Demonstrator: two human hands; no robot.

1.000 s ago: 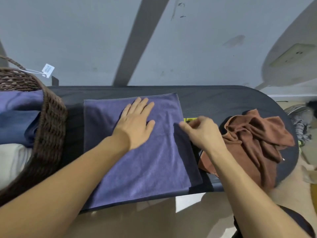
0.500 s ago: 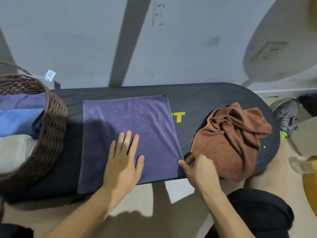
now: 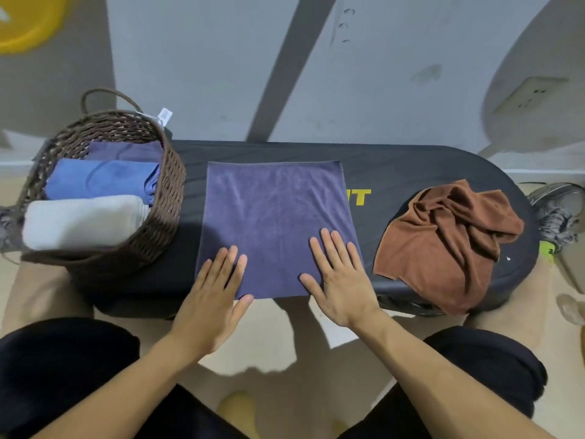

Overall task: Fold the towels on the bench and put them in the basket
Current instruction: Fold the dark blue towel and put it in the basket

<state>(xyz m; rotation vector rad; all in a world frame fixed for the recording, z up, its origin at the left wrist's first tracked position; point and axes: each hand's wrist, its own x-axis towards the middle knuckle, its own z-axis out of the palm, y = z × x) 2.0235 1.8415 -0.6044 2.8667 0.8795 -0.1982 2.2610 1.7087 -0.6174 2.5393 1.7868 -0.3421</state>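
Note:
A purple towel (image 3: 275, 217) lies spread flat in the middle of the black bench (image 3: 411, 166). My left hand (image 3: 215, 293) lies flat with straight fingers on the towel's near left corner. My right hand (image 3: 342, 277) lies flat on its near right corner. A crumpled brown towel (image 3: 449, 239) sits on the right end of the bench and hangs over the near edge. The brown wicker basket (image 3: 164, 198) stands on the left end and holds a white, a blue and a purple folded towel.
A wall runs right behind the bench. A grey shoe (image 3: 557, 210) lies on the floor past the bench's right end. My dark-clothed knees (image 3: 63, 359) sit close to the near edge, with tan floor between them.
My left hand slid from the towel's middle to its near left corner. My right hand let go of the pinched edge and flattened on the near right corner. The view pulled back.

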